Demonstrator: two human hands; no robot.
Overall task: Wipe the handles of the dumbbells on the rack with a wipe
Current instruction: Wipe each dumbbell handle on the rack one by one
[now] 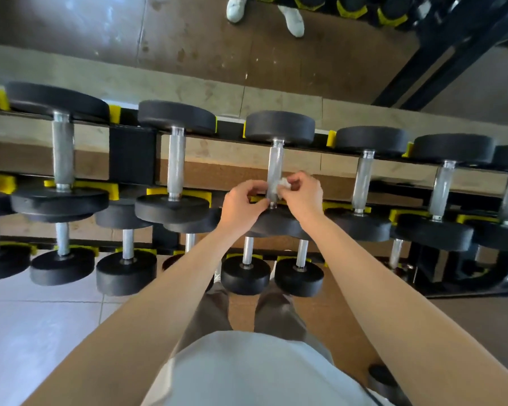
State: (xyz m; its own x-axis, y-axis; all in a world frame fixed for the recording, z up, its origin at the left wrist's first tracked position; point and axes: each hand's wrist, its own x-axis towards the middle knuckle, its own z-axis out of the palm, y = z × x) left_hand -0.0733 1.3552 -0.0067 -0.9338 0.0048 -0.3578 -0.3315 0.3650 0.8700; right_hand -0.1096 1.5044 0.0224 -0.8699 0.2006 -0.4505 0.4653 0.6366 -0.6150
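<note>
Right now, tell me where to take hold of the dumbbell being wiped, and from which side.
Grasp the bare far stretch of its metal handle from above: it lies level between two broad black heads, open on top, and the wipe sits at the near end.

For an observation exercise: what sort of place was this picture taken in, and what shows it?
Probably a gym's free-weights area: black round-headed dumbbells with steel handles lie on a black metal rack with yellow cradles, and the right hand holds a small white wipe against one handle.
</note>
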